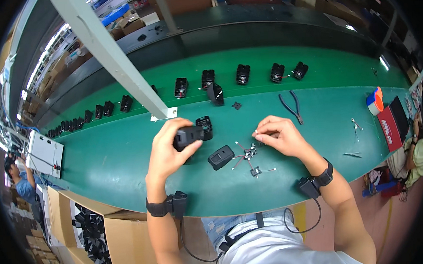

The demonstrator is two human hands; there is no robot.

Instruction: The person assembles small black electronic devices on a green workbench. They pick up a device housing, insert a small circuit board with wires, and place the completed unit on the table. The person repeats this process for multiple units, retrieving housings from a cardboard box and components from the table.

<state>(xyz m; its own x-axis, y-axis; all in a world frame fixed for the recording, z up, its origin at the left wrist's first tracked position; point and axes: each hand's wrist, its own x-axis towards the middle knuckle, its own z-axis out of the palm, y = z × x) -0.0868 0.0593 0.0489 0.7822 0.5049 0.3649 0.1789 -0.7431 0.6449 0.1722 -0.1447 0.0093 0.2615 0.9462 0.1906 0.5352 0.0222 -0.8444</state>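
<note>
My left hand (170,148) grips a black plastic housing (188,136) just above the green table. Touching it on the far side lies a second black housing part (205,125). My right hand (279,135) pinches a small part with thin wires (259,135) between thumb and fingers. Between my hands a black cover (221,157) lies flat on the table. Beside it sit small wired circuit parts (249,153) and another small wired part (256,171).
A row of black housings (241,74) runs along the green conveyor belt (332,63) behind. Blue-handled pliers (290,106), tweezers (355,123), a red box (389,127) and an orange-blue tape roll (375,100) lie right. A grey metal post (117,65) stands left. Cardboard boxes (126,241) sit below.
</note>
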